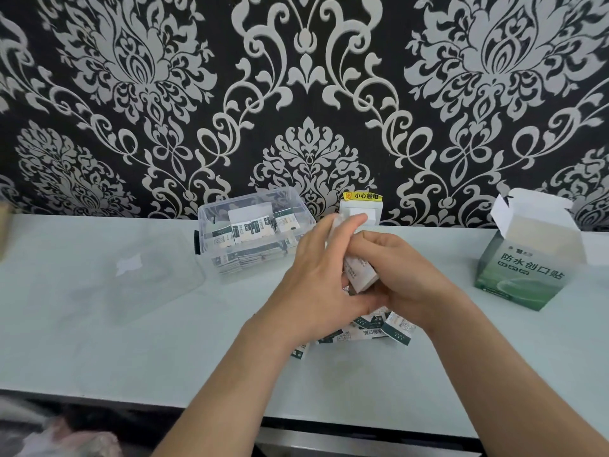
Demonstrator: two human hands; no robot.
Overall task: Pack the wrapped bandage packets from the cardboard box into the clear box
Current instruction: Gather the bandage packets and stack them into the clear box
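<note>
Both of my hands meet at the middle of the table around a stack of wrapped bandage packets (360, 275). My left hand (316, 275) cups the stack from the left, and my right hand (405, 272) closes on it from the right. More loose packets (372, 328) lie on the table under my wrists. The clear box (211, 232) stands behind my left hand with several packets inside. The green cardboard box (524, 268) sits at the right with its top flaps open.
The clear lid (131, 268) lies flat on the table to the left of the clear box. A white wall socket with a yellow warning label (362, 209) is at the back wall. The table's front edge (131, 395) runs close to me.
</note>
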